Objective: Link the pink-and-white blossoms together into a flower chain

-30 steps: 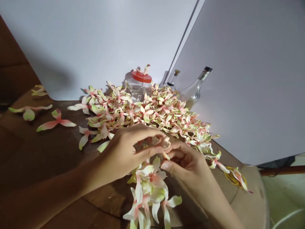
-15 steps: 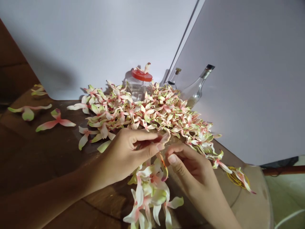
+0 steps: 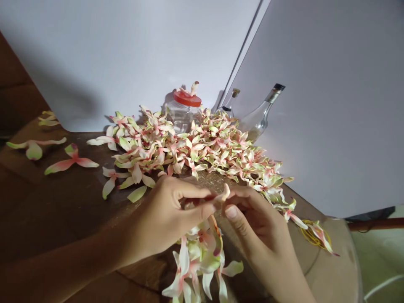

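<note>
Above the dark wooden tabletop (image 3: 59, 198), a cream-and-pink flower (image 3: 222, 195) is pinched betw. the fingertips of left hand (image 3: 160, 221) and right hand (image 3: 257, 223) (both grips closed on it), w/ a strand of pale flowers (image 3: 195, 263) lying just below. A heap of loose pale blooms (image 3: 176, 147) is spread behind, touching a clear jar w/ red lid (image 3: 183, 115).

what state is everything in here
left hand, pinching a pale flower
right hand, curled, fingertips against the pale flower
flower heap, loosely piled against the jar
clear jar, upright, red lid on, a flower on top
glass bottle, standing, capped
flower bunch, lying below the hands
loose flower, lying apart on the table
</note>
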`<state>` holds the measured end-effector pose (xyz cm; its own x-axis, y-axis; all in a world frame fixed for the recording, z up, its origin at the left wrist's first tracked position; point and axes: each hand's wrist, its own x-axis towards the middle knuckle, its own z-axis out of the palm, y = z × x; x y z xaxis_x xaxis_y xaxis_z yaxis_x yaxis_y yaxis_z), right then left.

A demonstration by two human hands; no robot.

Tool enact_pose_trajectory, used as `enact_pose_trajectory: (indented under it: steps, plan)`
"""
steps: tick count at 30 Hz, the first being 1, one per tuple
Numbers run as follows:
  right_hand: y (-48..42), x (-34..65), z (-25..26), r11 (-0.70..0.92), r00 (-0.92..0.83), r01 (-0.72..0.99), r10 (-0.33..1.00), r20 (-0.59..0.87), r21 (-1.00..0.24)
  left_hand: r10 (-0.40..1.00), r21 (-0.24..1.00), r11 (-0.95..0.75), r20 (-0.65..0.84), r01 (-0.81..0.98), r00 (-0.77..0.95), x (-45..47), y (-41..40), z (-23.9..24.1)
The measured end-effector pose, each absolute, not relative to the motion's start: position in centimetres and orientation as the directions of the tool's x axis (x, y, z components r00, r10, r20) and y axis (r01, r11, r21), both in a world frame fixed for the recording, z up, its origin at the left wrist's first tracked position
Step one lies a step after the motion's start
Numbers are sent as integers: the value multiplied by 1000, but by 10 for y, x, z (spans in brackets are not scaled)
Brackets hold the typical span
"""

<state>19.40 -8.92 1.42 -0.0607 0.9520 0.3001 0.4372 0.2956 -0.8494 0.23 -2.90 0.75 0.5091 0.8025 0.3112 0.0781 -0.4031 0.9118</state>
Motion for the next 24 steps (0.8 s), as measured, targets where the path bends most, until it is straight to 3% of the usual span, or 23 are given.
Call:
enact_pose_trajectory:
  steps: [3, 7, 10, 13, 17, 21, 24]
  plan:
    - [-90, 194, 14, 331, -94, 573, 936, 340, -750, 760, 846, -519, 391, 123, 520, 5, -33, 9]
    - [-87, 197, 18, 418, -211, 741, 888, 408, -525, 676, 716, -682, 537, 151, 505, 7, -33, 9]
    - [-84, 201, 22, 457, -291, 802, 861, 417, -384, 625, 662, -732, 557, 161, 548, 6, -29, 7]
    - [-83, 206, 24, 484, -342, 815, 846, 410, -319, 616, 664, -730, 534, 164, 579, 4, -27, 4]
    - [-84, 210, 24, 506, -364, 786, 844, 394, -357, 696, 739, -650, 487, 176, 528, 2, -29, -2]
    - [-85, 211, 21, 482, -355, 697, 875, 329, -531, 712, 804, -579, 419, 133, 564, 1, -33, -7]
    - [-86, 210, 18, 458, -348, 561, 886, 305, -690, 671, 768, -632, 474, 104, 570, -1, -31, -6]
